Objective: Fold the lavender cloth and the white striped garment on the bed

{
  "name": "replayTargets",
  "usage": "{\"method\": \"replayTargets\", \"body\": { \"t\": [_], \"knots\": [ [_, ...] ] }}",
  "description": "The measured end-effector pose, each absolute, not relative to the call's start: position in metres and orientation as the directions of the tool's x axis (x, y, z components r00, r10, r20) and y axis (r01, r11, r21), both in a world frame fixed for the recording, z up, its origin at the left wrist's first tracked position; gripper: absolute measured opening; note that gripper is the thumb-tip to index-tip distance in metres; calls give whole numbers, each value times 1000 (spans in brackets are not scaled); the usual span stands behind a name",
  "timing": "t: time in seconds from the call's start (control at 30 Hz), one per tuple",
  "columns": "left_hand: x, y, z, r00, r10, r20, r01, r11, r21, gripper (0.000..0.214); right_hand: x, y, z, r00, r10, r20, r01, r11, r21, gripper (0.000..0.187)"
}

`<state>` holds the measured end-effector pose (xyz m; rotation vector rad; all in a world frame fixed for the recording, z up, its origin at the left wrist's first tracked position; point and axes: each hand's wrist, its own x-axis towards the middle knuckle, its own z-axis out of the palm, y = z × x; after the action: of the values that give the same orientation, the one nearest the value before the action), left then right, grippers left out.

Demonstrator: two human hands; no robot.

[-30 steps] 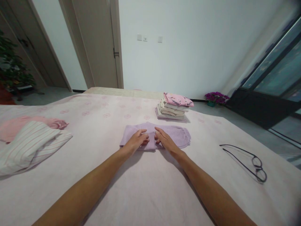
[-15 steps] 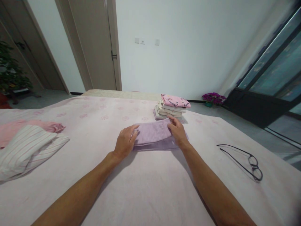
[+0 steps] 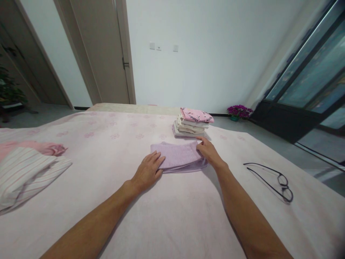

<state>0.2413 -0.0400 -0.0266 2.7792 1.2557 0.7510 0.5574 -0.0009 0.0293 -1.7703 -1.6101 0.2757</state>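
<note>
Facing across the room, 12 straight ahead: pale pink sheet (image 3: 167,219), faint flower print. Black-rimmed glasses (image 3: 285,187) lie on it at 2 o'clock, temples open, tips aimed toward 10. White wall (image 3: 151,79) at 12, three small white plates (image 3: 152,45) in a row. Brownish door (image 3: 99,54) at 11, closed, dark lever handle (image 3: 125,64). Darker door (image 3: 35,72) at 10, leafy plant (image 3: 10,86) near it, only partly visible. Purple flowers (image 3: 239,110) in green pot (image 3: 234,118), on floor, 1 o'clock. Dark-framed glass panels (image 3: 309,82) around 2, bluish, reflections unclear.
</note>
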Motion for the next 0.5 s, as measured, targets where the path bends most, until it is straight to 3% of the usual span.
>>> {"method": "replayTargets", "body": {
  "t": [0.13, 0.3, 0.4, 0.5],
  "knots": [
    [241, -42, -27, 640, 677, 364, 671, -723, 165, 53, 569, -3, 22, 155, 957, 247, 913, -43, -406, 57],
    [239, -43, -25, 683, 660, 313, 642, -747, 172, 56, 551, -12, 27, 85, 914, 396, 994, -52, -94, 51],
    [238, -41, -26, 675, 653, 344, 604, -756, 251, 49, 528, -15, 29, -102, 887, 450, 992, 127, -24, 49],
    [237, -35, -29, 516, 746, 421, 588, -666, 460, 41, 510, -17, 13, -286, 892, 351, 953, 304, 3, 53]
  ]
}}
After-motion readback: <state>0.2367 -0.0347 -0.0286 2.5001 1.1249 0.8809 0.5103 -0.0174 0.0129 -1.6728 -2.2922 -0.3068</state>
